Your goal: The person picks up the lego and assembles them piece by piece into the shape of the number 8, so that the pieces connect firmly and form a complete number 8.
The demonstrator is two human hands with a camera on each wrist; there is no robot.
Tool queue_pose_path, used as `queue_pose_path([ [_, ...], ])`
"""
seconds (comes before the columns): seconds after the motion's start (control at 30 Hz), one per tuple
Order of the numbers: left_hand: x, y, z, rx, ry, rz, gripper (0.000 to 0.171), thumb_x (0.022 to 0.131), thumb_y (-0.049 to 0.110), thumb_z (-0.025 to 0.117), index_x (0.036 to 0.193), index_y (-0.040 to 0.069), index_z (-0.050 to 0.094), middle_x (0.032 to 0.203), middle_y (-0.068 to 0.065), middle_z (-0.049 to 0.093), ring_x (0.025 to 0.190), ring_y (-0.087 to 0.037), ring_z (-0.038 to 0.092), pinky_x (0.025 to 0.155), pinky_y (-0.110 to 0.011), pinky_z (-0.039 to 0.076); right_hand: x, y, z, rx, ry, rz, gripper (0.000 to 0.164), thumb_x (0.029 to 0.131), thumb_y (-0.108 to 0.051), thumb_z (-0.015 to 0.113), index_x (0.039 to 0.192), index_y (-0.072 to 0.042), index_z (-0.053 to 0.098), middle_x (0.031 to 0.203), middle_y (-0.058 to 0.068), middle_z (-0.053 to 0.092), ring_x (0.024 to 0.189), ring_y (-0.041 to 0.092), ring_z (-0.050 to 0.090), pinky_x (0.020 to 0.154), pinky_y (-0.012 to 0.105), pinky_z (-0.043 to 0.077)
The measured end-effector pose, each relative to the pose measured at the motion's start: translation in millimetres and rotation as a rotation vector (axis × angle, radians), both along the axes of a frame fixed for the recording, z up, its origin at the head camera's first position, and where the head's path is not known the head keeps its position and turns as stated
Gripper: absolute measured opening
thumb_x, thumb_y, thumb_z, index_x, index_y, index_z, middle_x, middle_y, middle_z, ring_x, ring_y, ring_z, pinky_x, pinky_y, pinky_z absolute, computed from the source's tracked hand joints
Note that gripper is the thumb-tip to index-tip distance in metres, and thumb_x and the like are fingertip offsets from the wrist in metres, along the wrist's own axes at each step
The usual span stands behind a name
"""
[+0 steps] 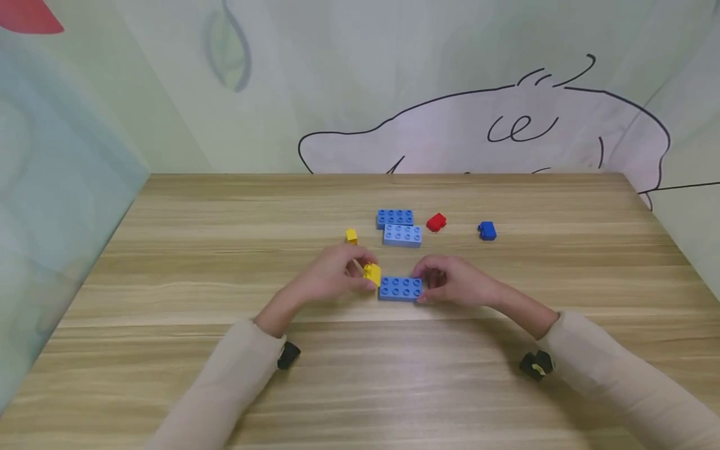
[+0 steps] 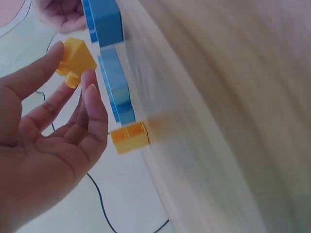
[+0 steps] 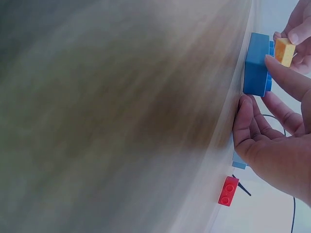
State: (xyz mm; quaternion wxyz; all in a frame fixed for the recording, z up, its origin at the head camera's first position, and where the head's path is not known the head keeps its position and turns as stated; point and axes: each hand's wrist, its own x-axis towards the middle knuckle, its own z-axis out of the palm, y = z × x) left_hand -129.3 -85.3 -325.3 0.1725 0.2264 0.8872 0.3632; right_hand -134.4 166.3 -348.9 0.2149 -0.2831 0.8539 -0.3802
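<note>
My left hand [image 1: 336, 270] pinches a small yellow toy brick [image 1: 372, 274] between thumb and fingers. In the left wrist view this yellow brick [image 2: 77, 54] is tilted, its studs turned toward the palm. Just to its right, a blue eight-stud brick [image 1: 400, 290] lies flat on the table, studs up. The right hand [image 1: 462, 281] grips that brick's right end, thumb at the near side and fingers at the far side. From the right wrist view, the thumb presses the side of the blue brick [image 3: 256, 70]. The yellow brick is close to the blue one's left end; contact cannot be told.
Beyond the hands, a blue brick [image 1: 395, 217] and a lighter blue brick [image 1: 402, 236] lie together on the wooden table [image 1: 225, 262]. A small yellow brick [image 1: 351, 236], a red brick [image 1: 436, 222] and a dark blue brick [image 1: 487, 230] lie around them. A patterned wall [image 1: 360, 75] stands behind.
</note>
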Motion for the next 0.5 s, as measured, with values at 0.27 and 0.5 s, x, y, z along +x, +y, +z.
queue_pose_path([
  [0.27, 5.4, 11.5, 1.8, 0.0, -0.04, 0.043, 0.036, 0.075, 0.017, 0.076, 0.106, 0.006, 0.061, 0.093, -0.002, 0.06, 0.073, -0.013, 0.056, 0.066, -0.022, 0.048, -0.3, -0.5, 0.2, -0.001, 0.001, 0.0, 0.031, 0.078, -0.012, 0.073, 0.105, -0.006, 0.06, 0.089, 0.003, 0.056, 0.08, 0.019, 0.051, 0.072, 0.03, 0.046],
  [0.5, 6.6, 16.2, 1.9, -0.03, -0.023, 0.045, 0.033, 0.073, 0.017, 0.077, 0.102, 0.007, 0.063, 0.093, -0.001, 0.061, 0.071, -0.013, 0.056, 0.064, -0.022, 0.047, -0.5, 0.1, -0.7, -0.003, 0.0, -0.001, 0.031, 0.078, -0.012, 0.073, 0.105, -0.006, 0.06, 0.089, 0.003, 0.056, 0.08, 0.019, 0.051, 0.072, 0.03, 0.046],
])
